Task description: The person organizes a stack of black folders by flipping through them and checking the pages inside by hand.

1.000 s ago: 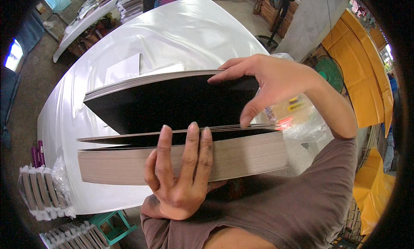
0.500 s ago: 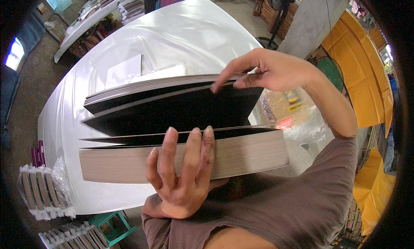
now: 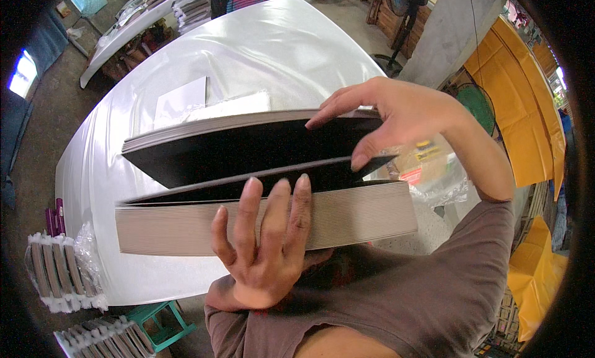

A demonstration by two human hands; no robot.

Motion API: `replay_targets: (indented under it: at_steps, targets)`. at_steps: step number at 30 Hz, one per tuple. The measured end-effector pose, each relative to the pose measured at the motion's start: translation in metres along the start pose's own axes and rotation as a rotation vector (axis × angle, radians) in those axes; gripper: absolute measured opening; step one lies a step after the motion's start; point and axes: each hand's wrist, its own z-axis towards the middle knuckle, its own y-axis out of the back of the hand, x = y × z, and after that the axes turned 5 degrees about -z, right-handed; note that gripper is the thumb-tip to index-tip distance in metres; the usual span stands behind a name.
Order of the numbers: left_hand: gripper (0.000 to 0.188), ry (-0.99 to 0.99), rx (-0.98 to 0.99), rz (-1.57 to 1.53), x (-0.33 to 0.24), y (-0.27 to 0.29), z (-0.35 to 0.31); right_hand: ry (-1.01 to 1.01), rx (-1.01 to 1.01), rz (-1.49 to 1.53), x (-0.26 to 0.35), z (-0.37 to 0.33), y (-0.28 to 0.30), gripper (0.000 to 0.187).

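Observation:
A thick stack of thin boards (image 3: 161,234) with beige-grey edges and black faces spans the middle of the view. My left hand (image 3: 266,240) is closed on this near block, fingers across its edges and thumb mostly hidden. Behind it a thinner bunch of the same boards (image 3: 204,147) leans away, its black face showing. One single board (image 3: 217,186) slants between the two parts. My right hand (image 3: 396,116) is open at the right end, its fingertips near the far bunch's face and its thumb beside the single board, well apart.
A glossy white sheet covers the table (image 3: 279,48). On it lie a white card (image 3: 181,101) and a clear plastic bag (image 3: 440,178). Wrapped bundles (image 3: 65,274) and a green stool (image 3: 164,327) stand at lower left. Yellow sheeting (image 3: 520,104) hangs at right, near a fan (image 3: 403,5).
A board has tipped from the far bunch toward the near block. My right thumb has moved down and away from the fingers, opening the hand. My left hand stays on the near block.

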Motion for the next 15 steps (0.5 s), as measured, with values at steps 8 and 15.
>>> replay_targets:
  at_steps: [8,15]
  targets:
    - [0.026,-0.051,0.0,-0.007,0.003,-0.0004,0.0005,-0.087,-0.043,0.065,0.0082,0.0044,-0.0026,0.038]
    - [0.024,-0.039,-0.004,-0.012,0.0033,0.0002,0.0008,-0.004,-0.025,-0.079,0.0007,-0.0006,-0.0051,0.038]
